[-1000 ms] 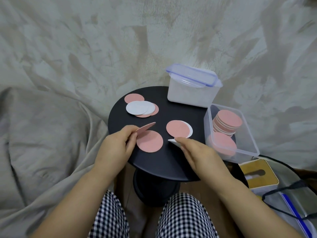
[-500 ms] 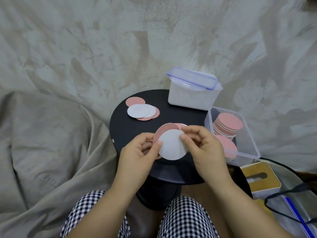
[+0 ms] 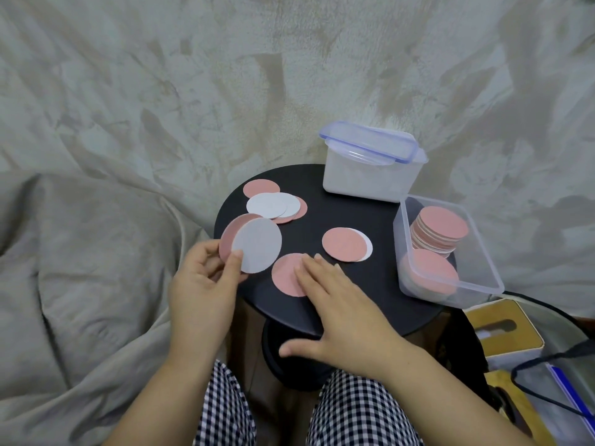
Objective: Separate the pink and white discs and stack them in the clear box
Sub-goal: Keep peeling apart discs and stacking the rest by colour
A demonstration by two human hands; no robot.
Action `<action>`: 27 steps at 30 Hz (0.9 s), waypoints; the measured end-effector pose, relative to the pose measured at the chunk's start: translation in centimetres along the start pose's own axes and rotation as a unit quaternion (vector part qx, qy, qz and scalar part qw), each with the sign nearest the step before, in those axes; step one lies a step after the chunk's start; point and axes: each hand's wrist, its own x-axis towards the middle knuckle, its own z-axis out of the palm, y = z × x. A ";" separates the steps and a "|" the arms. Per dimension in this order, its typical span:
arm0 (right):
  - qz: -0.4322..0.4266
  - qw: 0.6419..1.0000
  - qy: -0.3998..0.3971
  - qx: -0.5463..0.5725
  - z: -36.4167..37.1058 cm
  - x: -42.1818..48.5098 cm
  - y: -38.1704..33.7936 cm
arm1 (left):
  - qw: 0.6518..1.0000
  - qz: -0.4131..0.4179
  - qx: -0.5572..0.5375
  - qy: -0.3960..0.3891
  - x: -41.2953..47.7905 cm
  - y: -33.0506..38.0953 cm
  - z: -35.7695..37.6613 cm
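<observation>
Half a second ago both grips shared the held discs; now your right grip point(image 3: 341, 310) has dropped to the desk point(image 3: 338, 214) and your left grip point(image 3: 206, 284) has carried them left. The white disc point(image 3: 257, 246) and the pink disc point(image 3: 230, 235) behind it are pinched at their lower left edge by the left thumb and fingers. They are slightly fanned, probably ready for peeling apart. Being round, they have no long axis; their faces tilt up towards you, white side showing. The right grip's straight fingers press a loose pink disc point(image 3: 285, 275) flat on the desk, seemingly to slide it free. Beyond lies a pink-over-white pair point(image 3: 344, 249), and farther off a mixed pile point(image 3: 270, 205). At the desk's right edge the clear box point(image 3: 483, 262) holds a pink stack point(image 3: 439, 225).
</observation>
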 end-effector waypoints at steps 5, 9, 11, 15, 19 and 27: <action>-0.048 0.992 0.112 -0.018 1.0 -1.4 1.0 | 0.999 -0.009 0.009 -0.037 -0.6 -0.3 0.3; -0.035 0.984 0.160 0.067 0.0 -2.5 1.1 | 0.997 -0.009 0.024 -0.077 -1.1 -0.3 0.8; -0.013 0.970 0.175 0.166 -1.0 -2.7 1.1 | 0.993 -0.004 0.039 -0.111 -1.6 -0.2 1.1; 0.053 0.934 0.223 0.275 -1.9 -2.6 1.5 | 0.986 -0.005 0.028 -0.163 -2.4 0.2 1.7; 0.083 0.910 0.288 0.287 -1.5 -2.2 1.7 | 0.975 -0.025 -0.041 -0.218 -3.1 0.9 2.2; 0.117 0.872 0.338 0.333 -1.5 -2.0 1.2 | 0.958 -0.040 -0.077 -0.272 -3.7 0.9 3.2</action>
